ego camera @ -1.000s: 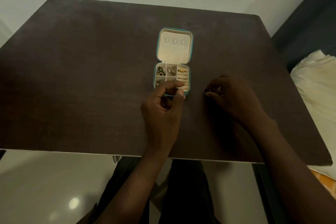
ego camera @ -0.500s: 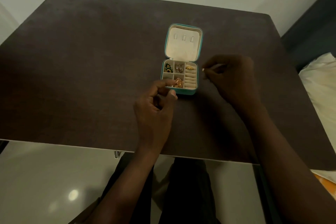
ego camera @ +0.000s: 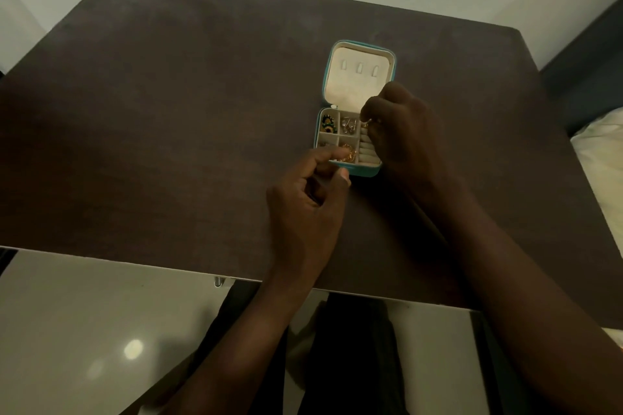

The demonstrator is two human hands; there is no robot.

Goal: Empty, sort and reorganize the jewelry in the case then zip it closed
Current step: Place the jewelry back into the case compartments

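A small teal jewelry case [ego camera: 365, 172] lies open on the dark table, its cream lid [ego camera: 357, 77] folded back. The compartments hold green-and-yellow earrings [ego camera: 327, 124], silver pieces [ego camera: 349, 125] and a gold piece [ego camera: 350, 152]; the cream ring rolls [ego camera: 365, 152] fill the right side. My right hand [ego camera: 404, 135] hovers over the case's right side and pinches a small gold ring [ego camera: 366, 123] above the back right compartment. My left hand [ego camera: 303, 212] holds the case's front edge, forefinger over the rim and thumb against the front wall.
The table [ego camera: 168, 111] stretches wide to the left of the case; its near edge runs just behind my wrists. A white pillow [ego camera: 603, 162] and dark upholstery [ego camera: 590, 71] lie past the right edge. Glossy floor and my legs show below.
My right hand lifted the ring from the table right of the case and carried it left over the case's right side. My left hand stayed at the front edge.
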